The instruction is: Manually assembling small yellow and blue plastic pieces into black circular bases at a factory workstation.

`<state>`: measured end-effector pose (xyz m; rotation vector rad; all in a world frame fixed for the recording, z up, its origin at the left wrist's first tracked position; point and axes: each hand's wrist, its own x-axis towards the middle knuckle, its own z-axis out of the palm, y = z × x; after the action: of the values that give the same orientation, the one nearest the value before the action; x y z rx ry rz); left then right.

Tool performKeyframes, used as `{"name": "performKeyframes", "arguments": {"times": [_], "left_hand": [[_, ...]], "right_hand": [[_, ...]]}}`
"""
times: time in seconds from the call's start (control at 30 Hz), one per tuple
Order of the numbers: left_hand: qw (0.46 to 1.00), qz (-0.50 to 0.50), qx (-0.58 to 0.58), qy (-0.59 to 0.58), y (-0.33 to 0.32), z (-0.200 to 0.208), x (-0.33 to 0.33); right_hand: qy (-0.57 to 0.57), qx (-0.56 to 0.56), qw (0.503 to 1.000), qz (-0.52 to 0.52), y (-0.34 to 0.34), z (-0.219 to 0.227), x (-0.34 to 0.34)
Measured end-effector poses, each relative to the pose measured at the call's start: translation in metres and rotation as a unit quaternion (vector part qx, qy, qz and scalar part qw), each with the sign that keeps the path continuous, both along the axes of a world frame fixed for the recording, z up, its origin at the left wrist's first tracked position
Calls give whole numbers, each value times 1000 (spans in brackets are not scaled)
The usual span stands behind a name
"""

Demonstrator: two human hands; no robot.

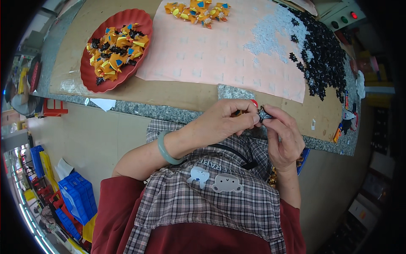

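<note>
My left hand [232, 118] and my right hand [284, 133] meet at the table's near edge, fingers closed in pinches. A small black star-shaped piece [264, 114] sits between the right thumb and fingers, touching the left fingertips. Inside the left hand is a small orange figurine, mostly hidden; only bits of orange and a red spot [254, 103] show. Whether the two pieces are joined, I cannot tell. To the left, a red scalloped plate [144, 25] holds several orange figurines [116, 61] with black pieces among them.
Several more orange figurines [198, 12] lie on a pink sheet [190, 55] at the back. A pile of white star-shaped pieces [272, 36] and a heap of black ones [323, 55] spread at the right. Blue crates [78, 197] stand on the floor at left.
</note>
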<state>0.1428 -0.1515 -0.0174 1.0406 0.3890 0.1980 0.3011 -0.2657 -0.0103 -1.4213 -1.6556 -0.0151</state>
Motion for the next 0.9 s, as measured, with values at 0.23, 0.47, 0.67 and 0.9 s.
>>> {"name": "performKeyframes", "arguments": {"times": [0.23, 0.47, 0.67, 0.9], "left_hand": [[875, 162, 455, -1, -2, -3, -6], [737, 194, 647, 30, -9, 0, -3], [883, 162, 440, -4, -2, -6, -8], [886, 118, 448, 8, -1, -9, -8]], "right_hand": [[206, -126, 968, -70, -7, 12, -5], [393, -218, 893, -6, -1, 7, -20], [369, -192, 909, -3, 1, 6, -17], [425, -258, 867, 18, -1, 6, -12]]}}
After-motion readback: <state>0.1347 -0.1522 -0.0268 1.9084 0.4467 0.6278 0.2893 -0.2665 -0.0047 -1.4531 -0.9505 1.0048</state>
